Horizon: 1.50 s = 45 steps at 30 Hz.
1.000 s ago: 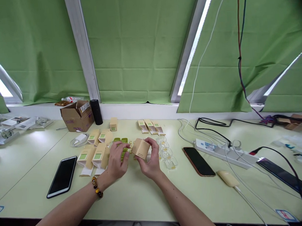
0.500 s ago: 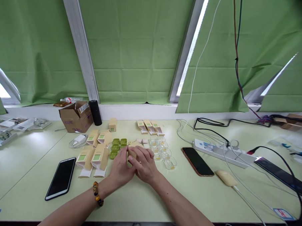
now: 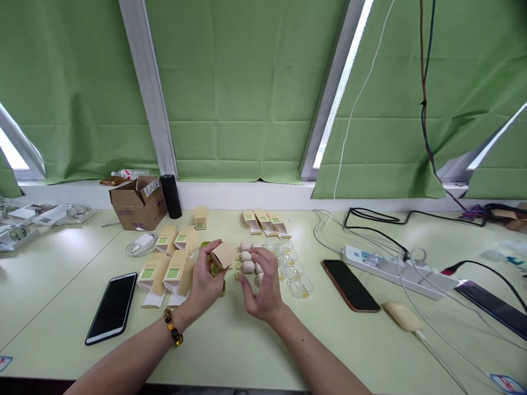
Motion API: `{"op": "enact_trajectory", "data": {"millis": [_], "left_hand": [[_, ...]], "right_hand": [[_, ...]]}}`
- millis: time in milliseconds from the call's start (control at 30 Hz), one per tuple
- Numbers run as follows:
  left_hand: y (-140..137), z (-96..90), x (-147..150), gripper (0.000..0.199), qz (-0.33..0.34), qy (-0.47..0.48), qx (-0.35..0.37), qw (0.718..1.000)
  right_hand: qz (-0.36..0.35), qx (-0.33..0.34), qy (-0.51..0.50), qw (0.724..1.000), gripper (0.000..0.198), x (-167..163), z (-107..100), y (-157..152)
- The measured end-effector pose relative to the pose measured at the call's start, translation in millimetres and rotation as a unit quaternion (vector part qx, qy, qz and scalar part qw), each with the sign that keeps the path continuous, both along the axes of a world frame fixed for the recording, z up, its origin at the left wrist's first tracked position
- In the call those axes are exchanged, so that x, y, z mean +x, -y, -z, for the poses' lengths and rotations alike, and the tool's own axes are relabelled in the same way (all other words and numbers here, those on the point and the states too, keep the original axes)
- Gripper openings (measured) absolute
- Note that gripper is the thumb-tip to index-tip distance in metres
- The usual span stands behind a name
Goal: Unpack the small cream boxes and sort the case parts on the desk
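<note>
My left hand (image 3: pixel 208 279) grips a small cardboard box (image 3: pixel 224 255), its plain tan end turned toward me. To the right of it, my right hand (image 3: pixel 264 288) hovers with thumb and fingers apart, nothing visible between them. Behind the right hand lie several small pinkish-white cylinders (image 3: pixel 248 267) with gold-coloured ends, partly covered by its fingers. Green square cups (image 3: pixel 222 288) are mostly hidden behind my left hand and the box. Several clear plastic cups (image 3: pixel 301 286) with yellowish bottoms stand just right of my right hand. Left of my left hand are several open-flapped cardboard boxes (image 3: pixel 178 271).
More small boxes (image 3: pixel 264 222) lie at the back, and a single box (image 3: pixel 200 217) stands upright. Two phones (image 3: pixel 111 308) flank the work area. A power strip (image 3: pixel 393 270) with cables lies at right. A brown carton (image 3: pixel 138 207) and black cylinder (image 3: pixel 171 197) stand back left.
My hands were together around the box; now they are apart. My right hand has come off it and opened to the right, while my left hand keeps the box, now tilted and in plain view.
</note>
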<state>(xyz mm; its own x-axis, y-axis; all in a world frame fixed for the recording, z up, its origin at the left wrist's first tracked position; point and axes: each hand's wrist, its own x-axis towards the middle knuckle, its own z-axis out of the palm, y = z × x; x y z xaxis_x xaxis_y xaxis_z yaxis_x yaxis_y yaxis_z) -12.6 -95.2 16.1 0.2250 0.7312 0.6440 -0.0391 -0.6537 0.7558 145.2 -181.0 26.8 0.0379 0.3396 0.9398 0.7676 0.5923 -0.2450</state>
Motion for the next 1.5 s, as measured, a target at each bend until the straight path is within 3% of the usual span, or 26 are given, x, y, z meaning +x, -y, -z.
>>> {"op": "enact_trajectory", "data": {"millis": [133, 233, 333, 633, 933, 1500], "left_hand": [[0.8, -1.4, -1.8, 0.054, -0.026, -0.055, 0.124, 0.99], [2.2, -1.9, -2.3, 0.059, -0.064, -0.097, 0.239, 0.964], [2.9, -0.5, -2.3, 0.065, -0.085, -0.135, 0.294, 0.942], [4.5, -3.0, -3.8, 0.062, -0.1, -0.214, 0.351, 0.906], [9.1, -5.6, -0.7, 0.06, -0.081, -0.231, 0.362, 0.899], [7.9, -3.8, -2.9, 0.057, -0.083, -0.262, 0.394, 0.877]], "right_hand": [[0.013, -0.03, -0.005, 0.999, 0.068, -4.8, 1.4, -0.7], [0.0, -0.047, 0.006, 0.999, 0.066, -9.2, 0.6, 1.2], [-0.005, -0.054, 0.013, 0.998, 0.07, -11.9, -1.8, 3.6], [0.002, -0.087, 0.006, 0.996, 0.078, -14.0, -3.0, 3.7], [0.005, -0.088, -0.043, 0.995, 0.07, -9.9, -0.3, 1.1], [0.002, -0.135, -0.016, 0.991, 0.078, -14.3, -6.7, 7.2]]}}
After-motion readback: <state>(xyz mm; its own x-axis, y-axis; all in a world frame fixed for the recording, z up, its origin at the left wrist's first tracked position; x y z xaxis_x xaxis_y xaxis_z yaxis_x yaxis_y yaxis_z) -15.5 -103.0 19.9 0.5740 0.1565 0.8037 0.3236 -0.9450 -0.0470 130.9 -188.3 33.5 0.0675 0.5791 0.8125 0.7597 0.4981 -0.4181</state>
